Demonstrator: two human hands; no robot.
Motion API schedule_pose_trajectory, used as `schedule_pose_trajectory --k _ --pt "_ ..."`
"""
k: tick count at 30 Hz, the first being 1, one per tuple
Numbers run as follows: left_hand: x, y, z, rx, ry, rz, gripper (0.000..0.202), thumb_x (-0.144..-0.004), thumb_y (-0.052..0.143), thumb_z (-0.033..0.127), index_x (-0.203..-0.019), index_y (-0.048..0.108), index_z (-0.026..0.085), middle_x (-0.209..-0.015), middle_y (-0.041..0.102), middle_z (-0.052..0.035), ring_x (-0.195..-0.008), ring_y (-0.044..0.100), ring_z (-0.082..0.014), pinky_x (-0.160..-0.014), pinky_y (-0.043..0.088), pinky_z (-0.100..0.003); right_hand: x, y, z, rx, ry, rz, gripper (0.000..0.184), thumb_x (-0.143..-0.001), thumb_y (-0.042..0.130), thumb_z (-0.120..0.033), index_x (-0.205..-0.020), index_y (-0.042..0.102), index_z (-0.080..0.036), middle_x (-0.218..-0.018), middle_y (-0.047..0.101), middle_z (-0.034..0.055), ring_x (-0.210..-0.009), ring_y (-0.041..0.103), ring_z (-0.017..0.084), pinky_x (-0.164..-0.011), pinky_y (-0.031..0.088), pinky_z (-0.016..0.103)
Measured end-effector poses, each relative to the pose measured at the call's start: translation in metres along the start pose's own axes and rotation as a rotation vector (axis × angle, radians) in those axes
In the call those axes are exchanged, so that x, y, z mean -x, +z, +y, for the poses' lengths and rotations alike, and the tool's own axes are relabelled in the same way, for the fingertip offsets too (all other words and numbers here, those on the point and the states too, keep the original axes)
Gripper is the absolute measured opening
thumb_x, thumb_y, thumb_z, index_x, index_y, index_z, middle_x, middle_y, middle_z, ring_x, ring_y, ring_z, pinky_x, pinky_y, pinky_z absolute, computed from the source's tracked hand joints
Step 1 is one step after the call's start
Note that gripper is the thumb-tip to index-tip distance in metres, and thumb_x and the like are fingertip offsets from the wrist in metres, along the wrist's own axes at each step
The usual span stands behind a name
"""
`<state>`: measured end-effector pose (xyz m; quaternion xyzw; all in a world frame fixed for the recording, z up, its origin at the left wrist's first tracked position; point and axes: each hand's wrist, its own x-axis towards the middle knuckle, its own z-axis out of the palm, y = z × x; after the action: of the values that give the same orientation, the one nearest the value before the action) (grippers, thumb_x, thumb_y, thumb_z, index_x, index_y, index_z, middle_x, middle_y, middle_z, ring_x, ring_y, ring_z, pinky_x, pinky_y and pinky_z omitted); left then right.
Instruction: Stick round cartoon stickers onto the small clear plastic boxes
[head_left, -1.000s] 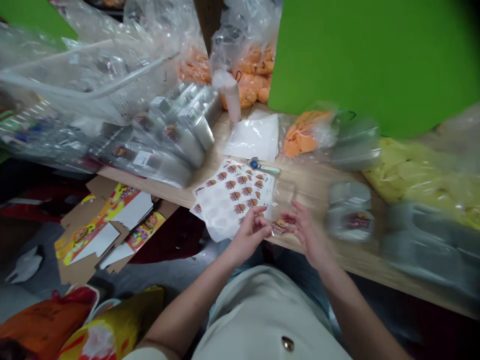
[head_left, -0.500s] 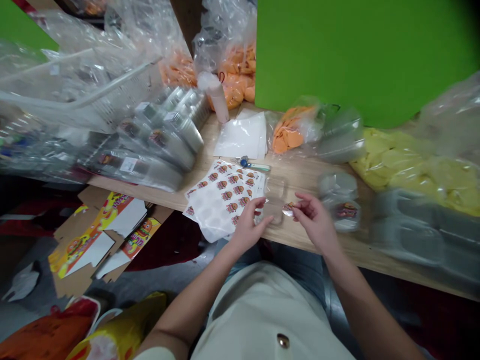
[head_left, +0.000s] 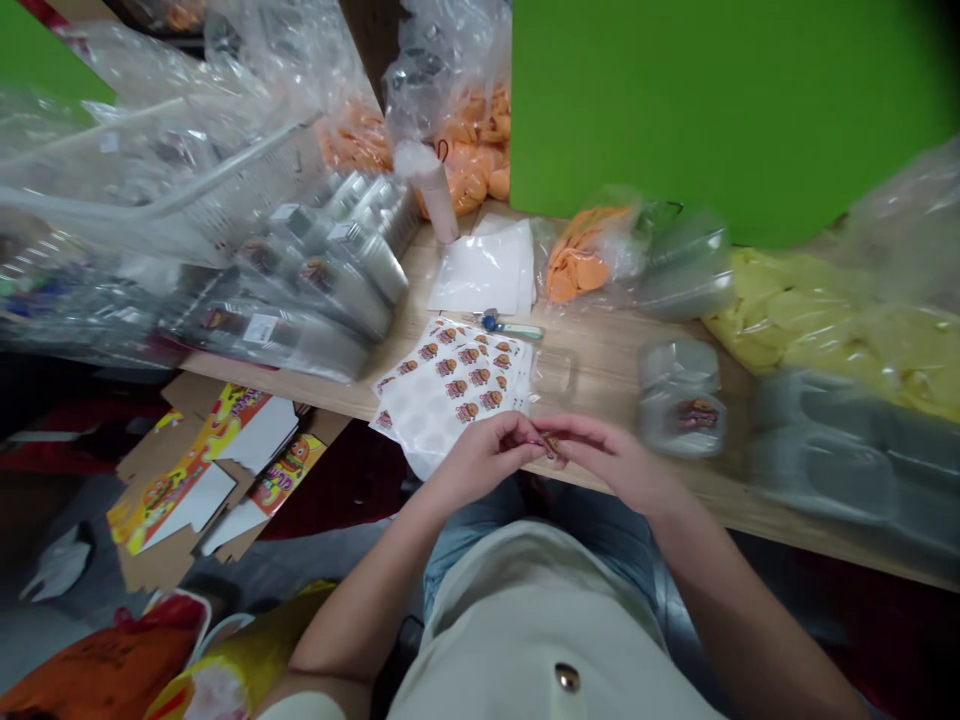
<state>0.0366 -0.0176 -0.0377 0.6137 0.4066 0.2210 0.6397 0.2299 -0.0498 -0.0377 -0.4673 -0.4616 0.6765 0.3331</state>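
Close together at the table's front edge, my left hand (head_left: 484, 458) and my right hand (head_left: 611, 460) pinch a small burger-print sticker (head_left: 551, 443) between their fingertips. The sticker looks tilted, and fingers cover part of it. Just behind the hands lies a clear plastic container (head_left: 553, 372), its near part hidden by them. Left of it, sheets of burger stickers (head_left: 465, 375) overlap; the top sheet's near part is bare backing. To the right sits an open clear container (head_left: 679, 365) with a burger sticker (head_left: 697, 414) on it.
A blue-and-green cutter-like tool (head_left: 510, 328) lies behind the sheets. Stacked clear packs (head_left: 330, 270) and a white basket (head_left: 150, 210) fill the left. Orange pieces (head_left: 581, 265) in a bag lie behind, yellow pieces (head_left: 840, 330) at right. More clear containers (head_left: 847, 465) line the right edge.
My right hand has moved left with the sticker, bringing it to my left hand. My left fingers have closed in on the sticker, over the front part of the clear container.
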Motion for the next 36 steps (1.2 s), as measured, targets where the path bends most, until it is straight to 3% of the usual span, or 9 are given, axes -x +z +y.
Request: schedule_pose_trajectory --k 8,15,18,22,27,30,32,34,36 --pt "0.008 -0.011 0.013 -0.421 0.025 0.031 0.012 -0.080 0.053 0.029 -0.080 0.057 0.018 -0.067 0.055 0.0031 -0.061 0.047 -0.0093 -0.056 0.033 -0.020 -0.006 0.000 0.003 0.294 -0.003 -0.033 0.023 -0.080 0.055 -0.035 -0.093 0.062 -0.018 -0.085 0.064 0.0014 -0.073 0.057 0.013 -0.067 0.045 0.025" --pt "0.013 -0.005 0.016 -0.689 0.054 0.013 0.006 -0.077 0.054 0.021 -0.078 0.060 0.020 -0.073 0.061 0.0010 -0.066 0.053 -0.0121 -0.059 0.034 -0.022 -0.003 0.002 -0.010 1.018 -0.200 -0.095 0.018 -0.084 0.048 -0.026 -0.074 0.061 -0.019 -0.070 0.060 0.0008 -0.066 0.053 0.013 -0.061 0.038 0.025" --pt "0.012 -0.004 0.012 -0.603 0.040 0.047 0.005 -0.077 0.056 0.022 -0.077 0.060 0.020 -0.071 0.061 0.0012 -0.064 0.052 -0.0116 -0.058 0.034 -0.022 0.005 0.005 -0.020 1.154 -0.244 0.014 0.019 -0.086 0.045 -0.026 -0.074 0.059 -0.018 -0.072 0.060 0.0041 -0.070 0.054 0.017 -0.065 0.041 0.030" --pt "0.005 -0.001 0.001 -0.057 -0.055 0.166 0.015 -0.077 0.058 0.032 -0.078 0.056 0.017 -0.069 0.058 0.0011 -0.061 0.050 -0.0091 -0.058 0.037 -0.021 0.005 0.003 -0.018 0.791 -0.192 0.477 0.025 -0.082 0.051 -0.039 -0.091 0.062 -0.018 -0.095 0.063 0.0092 -0.087 0.057 0.022 -0.074 0.045 0.036" --pt "0.002 0.019 -0.011 0.406 -0.208 0.214 0.028 -0.069 0.067 0.037 -0.077 0.056 0.014 -0.066 0.058 0.0011 -0.056 0.052 -0.0064 -0.056 0.040 -0.019 -0.006 0.009 0.012 0.033 0.005 0.271 0.038 -0.076 0.058 -0.046 -0.099 0.062 -0.017 -0.095 0.067 0.0066 -0.079 0.061 0.017 -0.067 0.049 0.030" --pt "0.004 0.029 -0.020 0.453 -0.247 0.199 0.040 -0.071 0.067 0.036 -0.102 0.056 0.015 -0.088 0.065 -0.0054 -0.063 0.058 -0.0094 -0.060 0.044 -0.022 -0.008 0.001 0.026 0.140 -0.051 0.463 0.031 -0.076 0.057 -0.045 -0.086 0.065 -0.016 -0.080 0.067 0.0049 -0.069 0.059 0.016 -0.067 0.047 0.031" --pt "0.002 0.029 -0.031 0.397 -0.211 0.267 0.059 -0.073 0.064 0.034 -0.125 0.041 0.019 -0.107 0.062 -0.0112 -0.071 0.062 -0.0133 -0.065 0.048 -0.027 -0.008 -0.016 0.032 0.344 -0.091 0.694 0.031 -0.077 0.055 -0.044 -0.087 0.066 -0.016 -0.083 0.067 0.0065 -0.073 0.058 0.018 -0.071 0.045 0.033" --pt "-0.007 0.026 -0.043 0.165 -0.068 0.385 0.070 -0.074 0.063 0.031 -0.134 0.028 0.021 -0.124 0.053 -0.0151 -0.087 0.062 -0.0180 -0.075 0.048 -0.033 -0.011 -0.033 0.036 0.444 -0.091 0.827 0.038 -0.075 0.057 -0.043 -0.101 0.063 -0.016 -0.086 0.067 0.0080 -0.076 0.058 0.020 -0.073 0.044 0.035" --pt "-0.020 0.021 -0.055 -0.170 0.131 0.400 0.072 -0.073 0.064 0.028 -0.135 0.027 0.021 -0.135 0.041 -0.0157 -0.110 0.053 -0.0232 -0.090 0.043 -0.040 -0.018 -0.043 0.040 0.389 -0.057 0.765 0.059 -0.073 0.060 -0.042 -0.123 0.049 -0.014 -0.081 0.067 0.0067 -0.073 0.058 0.019 -0.071 0.045 0.035"
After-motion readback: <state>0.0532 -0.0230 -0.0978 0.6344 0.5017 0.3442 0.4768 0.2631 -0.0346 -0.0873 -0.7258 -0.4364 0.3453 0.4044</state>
